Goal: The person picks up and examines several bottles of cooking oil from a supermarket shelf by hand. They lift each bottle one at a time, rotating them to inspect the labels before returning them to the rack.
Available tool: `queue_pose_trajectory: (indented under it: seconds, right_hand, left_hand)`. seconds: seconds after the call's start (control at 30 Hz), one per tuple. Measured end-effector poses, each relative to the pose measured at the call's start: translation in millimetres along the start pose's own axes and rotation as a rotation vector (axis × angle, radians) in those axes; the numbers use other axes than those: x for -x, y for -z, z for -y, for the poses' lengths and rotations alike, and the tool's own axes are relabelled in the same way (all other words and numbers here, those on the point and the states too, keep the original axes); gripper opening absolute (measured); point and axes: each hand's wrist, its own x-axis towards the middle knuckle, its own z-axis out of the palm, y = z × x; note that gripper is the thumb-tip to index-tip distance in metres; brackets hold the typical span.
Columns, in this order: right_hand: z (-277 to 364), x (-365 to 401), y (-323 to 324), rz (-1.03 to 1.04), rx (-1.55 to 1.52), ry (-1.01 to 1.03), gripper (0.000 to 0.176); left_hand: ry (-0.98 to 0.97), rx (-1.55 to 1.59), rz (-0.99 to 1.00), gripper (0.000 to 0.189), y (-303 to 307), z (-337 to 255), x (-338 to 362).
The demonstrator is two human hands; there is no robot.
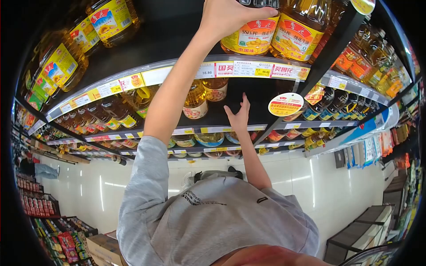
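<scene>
My left hand (234, 17) reaches up to the upper shelf, its thumb and fingers around the upper part of a peanut oil bottle (250, 37) with a red and yellow label. A second peanut oil bottle (295, 37) of the same kind stands just right of it. My right hand (238, 116) is lower, in front of the dark gap on the shelf below. Its thumb and fingers are apart with nothing between them. Left of that hand, an oil bottle (195, 102) with a cream label stands on the lower shelf, and another oil bottle (216, 90) is behind it.
A price strip (239, 68) edges the upper shelf. A round hanging tag (285, 104) sticks out right of my right hand, by a dark shelf upright (326, 57). More oil bottles (111, 20) fill the upper left. A cardboard box (105, 249) is on the floor behind me.
</scene>
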Motion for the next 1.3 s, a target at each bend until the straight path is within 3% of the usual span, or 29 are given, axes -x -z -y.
queue_pose_trajectory:
  seconds: [0.03,0.07,0.1,0.2,0.23,0.27,0.3,0.37,0.43,0.5,0.57,0.7,0.77,0.9,1.07,1.1,1.13,1.17,1.23,1.3]
  right_hand:
    - [4.5,5.1,8.3,0.0,0.015,-0.001,0.086]
    - [22.3,8.7,20.1,-0.065,-0.02,0.013,0.068]
    - [36.4,11.6,31.2,-0.074,-0.02,0.016,0.068]
    - [84.8,13.3,58.3,-0.169,-0.146,0.156,0.036]
    - [101.2,10.8,68.2,-0.194,-0.166,0.263,0.037]
    - [118.5,2.7,79.3,-0.222,-0.145,0.389,0.039]
    - [136.4,-5.1,91.0,-0.247,-0.121,0.512,0.04]
    - [172.0,-27.7,109.1,-0.294,-0.177,0.665,0.051]
    - [215.0,-51.8,130.8,-0.241,-0.06,0.675,0.078]
    - [246.9,-82.2,140.8,-0.107,0.05,0.658,0.104]
    - [252.6,-117.6,134.6,0.005,0.076,0.753,0.113]
    - [258.1,-153.0,105.9,0.156,-0.114,0.81,0.107]
    - [276.6,-143.5,103.3,0.061,-0.229,0.992,0.106]
    - [288.1,-102.7,104.9,-0.08,-0.102,1.173,0.1]
    - [248.5,-6.4,88.8,0.01,-0.296,1.025,0.103]
    - [235.5,11.5,91.4,0.125,-0.331,0.882,0.107]
    - [221.2,26.3,92.6,0.242,-0.363,0.742,0.11]
    - [202.6,42.3,89.9,0.262,-0.366,0.717,0.11]
    - [162.7,84.3,83.3,0.354,-0.359,0.302,0.115]
    - [134.1,110.3,72.3,0.334,-0.482,0.069,0.116]
  left_hand:
    - [-0.004,0.01,0.0,0.092,1.3,-3.4,4.0]
    - [-0.041,-0.024,-0.048,0.093,2.8,-6.2,8.9]
    - [-0.08,-0.061,-0.094,0.094,5.3,-9.5,14.1]
    - [-0.123,-0.008,-0.226,0.098,11.5,-7.7,30.7]
    - [-0.119,-0.014,-0.296,0.1,13.3,-9.1,38.0]
    - [-0.325,-0.006,-0.313,0.085,15.8,19.0,44.9]
    - [-0.275,0.192,-0.238,0.109,18.9,38.0,48.2]
    - [-0.346,0.348,-0.335,0.11,21.7,44.3,68.3]
    - [-0.403,0.237,-0.452,0.114,24.2,50.2,84.5]
    - [-0.343,0.344,-0.571,0.125,19.8,46.0,93.3]
    - [-0.38,0.269,-0.556,0.124,26.1,39.2,94.5]
    - [-0.37,0.259,-0.495,0.121,44.4,32.1,99.2]
    - [-0.328,0.318,-0.447,0.12,53.1,26.6,107.8]
    - [-0.179,0.404,-0.313,0.119,96.7,8.9,162.1]
    - [0.078,0.503,-0.172,0.117,125.2,-44.3,263.6]
    - [0.139,0.522,-0.152,0.117,92.3,-12.7,239.0]
    - [0.196,0.544,-0.14,0.116,126.8,-45.3,278.5]
    - [0.251,0.566,-0.13,0.116,127.4,-47.4,287.8]
    - [0.35,0.504,-0.175,0.117,110.7,-28.6,292.2]
    - [0.532,0.379,-0.06,0.115,101.8,-0.4,306.2]
